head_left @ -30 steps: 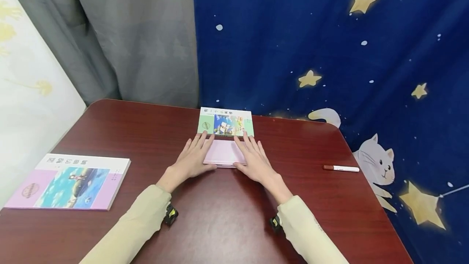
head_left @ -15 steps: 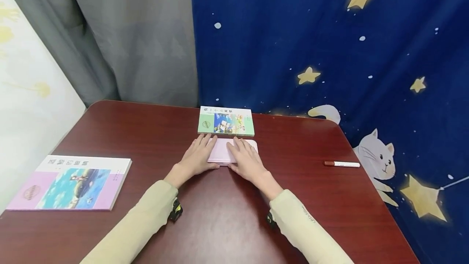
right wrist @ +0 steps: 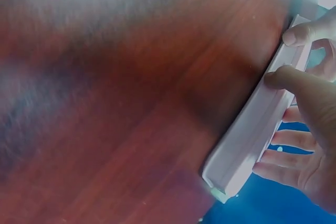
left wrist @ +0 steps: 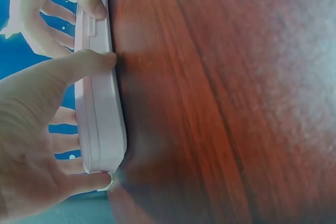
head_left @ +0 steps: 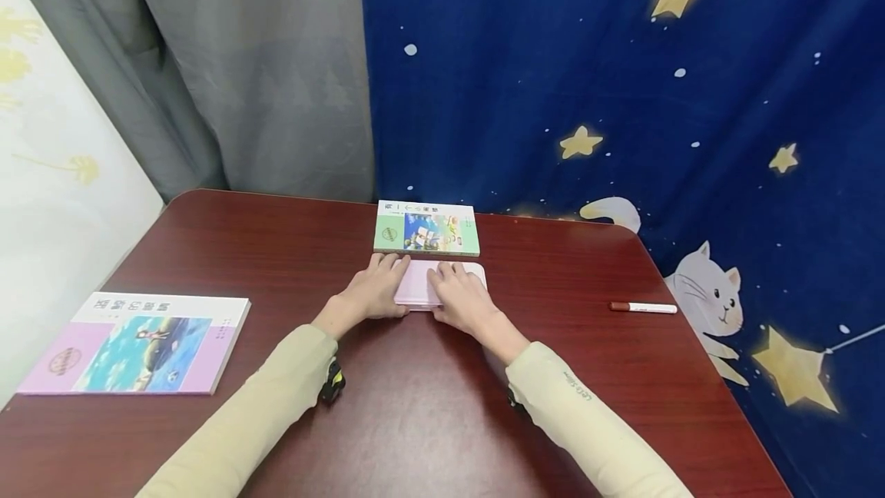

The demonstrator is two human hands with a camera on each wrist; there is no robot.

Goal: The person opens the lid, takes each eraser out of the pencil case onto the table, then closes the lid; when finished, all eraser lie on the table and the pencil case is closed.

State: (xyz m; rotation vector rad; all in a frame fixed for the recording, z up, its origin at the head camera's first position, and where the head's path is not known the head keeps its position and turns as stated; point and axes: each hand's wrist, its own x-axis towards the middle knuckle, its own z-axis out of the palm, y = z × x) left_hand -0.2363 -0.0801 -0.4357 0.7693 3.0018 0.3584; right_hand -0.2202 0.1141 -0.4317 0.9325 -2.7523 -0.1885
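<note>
A pink pencil case [head_left: 417, 285] with a lid seam and a small front latch lies flat on the table before the green-and-white book. At its left end my left hand [head_left: 372, 288] grips it, thumb on the front side and fingers bent over the top. My right hand [head_left: 462, 296] holds it right of the middle in the same way, leaving the far right corner in sight. In the left wrist view both thumbs press the front side of the pencil case [left wrist: 105, 108]. The right wrist view shows the right thumb on the front side of the case [right wrist: 247, 129].
Just behind the case lies the green-and-white book [head_left: 426, 229]. A larger pink-and-white book [head_left: 138, 344] lies at the left, and a white marker with a brown cap [head_left: 643, 307] at the right. The brown table [head_left: 429, 421] ends at a blue star-patterned curtain [head_left: 484, 83].
Both hands' fingers have gone from spread flat to bent over the case. The right hand has slid left along it, uncovering its far right corner. The books and marker stay put.
</note>
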